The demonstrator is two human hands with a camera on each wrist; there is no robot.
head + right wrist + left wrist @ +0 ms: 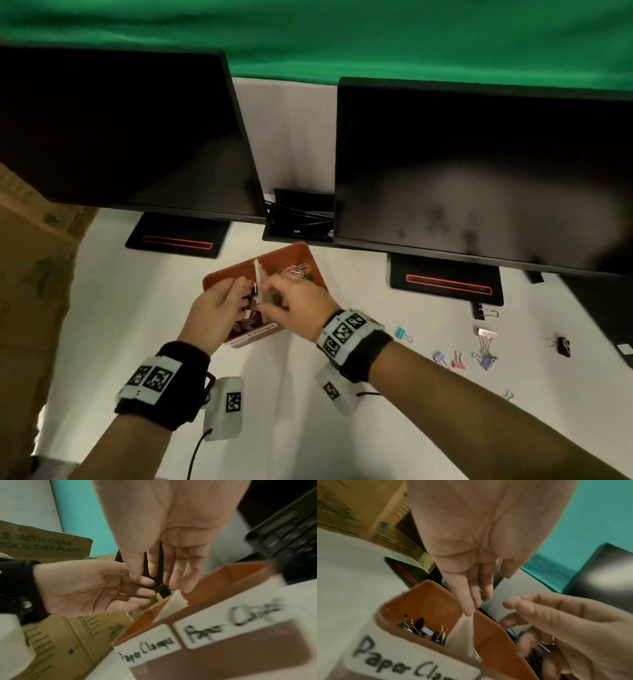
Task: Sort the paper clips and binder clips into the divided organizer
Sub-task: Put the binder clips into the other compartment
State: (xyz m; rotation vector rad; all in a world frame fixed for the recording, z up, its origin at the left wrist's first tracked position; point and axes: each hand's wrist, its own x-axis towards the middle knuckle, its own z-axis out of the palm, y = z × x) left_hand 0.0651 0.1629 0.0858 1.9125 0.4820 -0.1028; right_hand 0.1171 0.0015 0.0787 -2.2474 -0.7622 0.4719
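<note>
The orange organizer stands mid-table, split by a white divider. Coloured paper clips fill its right half and binder clips its left half. My left hand hovers over the left half. In the right wrist view the left hand pinches a black binder clip by its wire handles. My right hand hangs beside it with fairly straight fingers near the clip and the divider, holding nothing I can see. Labels read "Paper Clamps" and, blurred, "Paper Clips".
Several loose binder clips lie scattered on the white table to the right, one teal and one black. Two dark monitors stand close behind the organizer. A cardboard box borders the left edge, and a keyboard lies right.
</note>
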